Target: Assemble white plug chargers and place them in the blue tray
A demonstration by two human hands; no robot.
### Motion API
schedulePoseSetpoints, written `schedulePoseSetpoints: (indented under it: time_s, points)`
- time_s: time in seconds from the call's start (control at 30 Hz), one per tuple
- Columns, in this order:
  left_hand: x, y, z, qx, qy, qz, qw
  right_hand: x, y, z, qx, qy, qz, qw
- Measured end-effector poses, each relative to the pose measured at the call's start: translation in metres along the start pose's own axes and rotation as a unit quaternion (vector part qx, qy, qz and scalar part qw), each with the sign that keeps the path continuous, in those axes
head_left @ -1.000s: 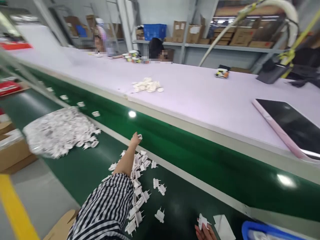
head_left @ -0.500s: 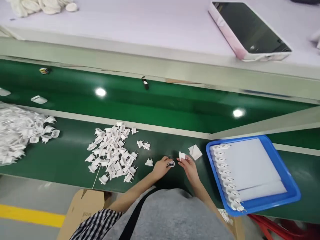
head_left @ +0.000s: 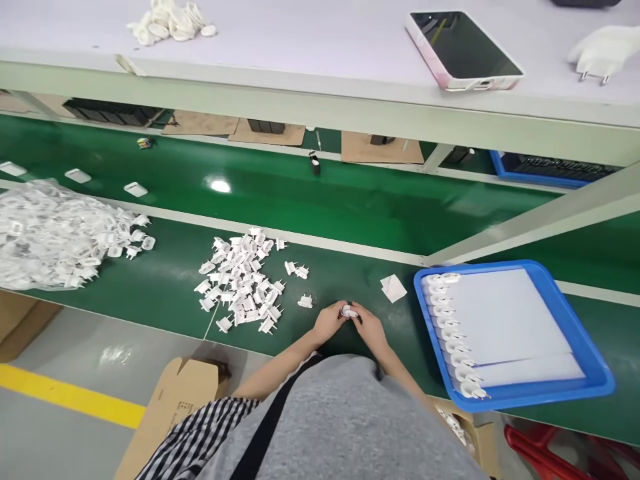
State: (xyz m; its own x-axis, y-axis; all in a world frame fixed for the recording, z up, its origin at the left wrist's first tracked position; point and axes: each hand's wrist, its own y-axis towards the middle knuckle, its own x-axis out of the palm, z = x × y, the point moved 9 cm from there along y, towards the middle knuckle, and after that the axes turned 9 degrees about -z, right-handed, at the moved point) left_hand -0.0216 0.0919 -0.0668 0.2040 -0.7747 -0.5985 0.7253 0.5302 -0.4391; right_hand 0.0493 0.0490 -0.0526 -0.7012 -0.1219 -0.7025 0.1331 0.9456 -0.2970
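Note:
My left hand and my right hand meet over the green bench, both closed around one small spot. Between their fingertips is a white charger housing, its oval end facing up, gripped by the left hand. The white plug piece in my right fingers is pressed against it and mostly hidden. Left of the hands lies a loose two-pin plug piece, with a heap of similar plug pieces farther left. A white paper square rests beyond the right hand.
A blue tray at right holds a row of white plugs and white sheets. A plastic bag of white parts lies at far left. Above, a shelf carries a phone and a white plug charger.
My two hands have come together, bringing the plug piece in the right against the housing in the left. The camera view has shifted, showing more beneath the shelf.

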Motion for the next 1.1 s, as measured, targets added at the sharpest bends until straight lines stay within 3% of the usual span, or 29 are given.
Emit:
schedulePoseSetpoints:
  time_s: [0.3, 0.47, 0.63, 1.0, 1.1]
  points:
    - [-0.007, -0.004, 0.013, 0.011, 0.103, -0.02, 0.994, 0.002, 0.004, -0.008, 0.047, -0.106, -0.098, 0.988]
    - [-0.005, 0.005, 0.021, -0.05, 0.194, -0.117, 0.973, 0.0, 0.01, -0.022, 0.062, -0.21, -0.172, 0.96]
    - [-0.005, 0.017, 0.023, -0.093, 0.189, -0.177, 0.961, -0.001, 0.022, -0.031, 0.072, -0.266, -0.226, 0.934]
    - [-0.003, 0.019, 0.021, -0.127, 0.162, -0.169, 0.964, -0.002, 0.029, -0.035, 0.007, -0.308, -0.246, 0.919]
    - [-0.019, 0.008, 0.012, -0.134, 0.165, -0.125, 0.969, -0.008, 0.023, -0.025, 0.034, -0.312, -0.233, 0.92]
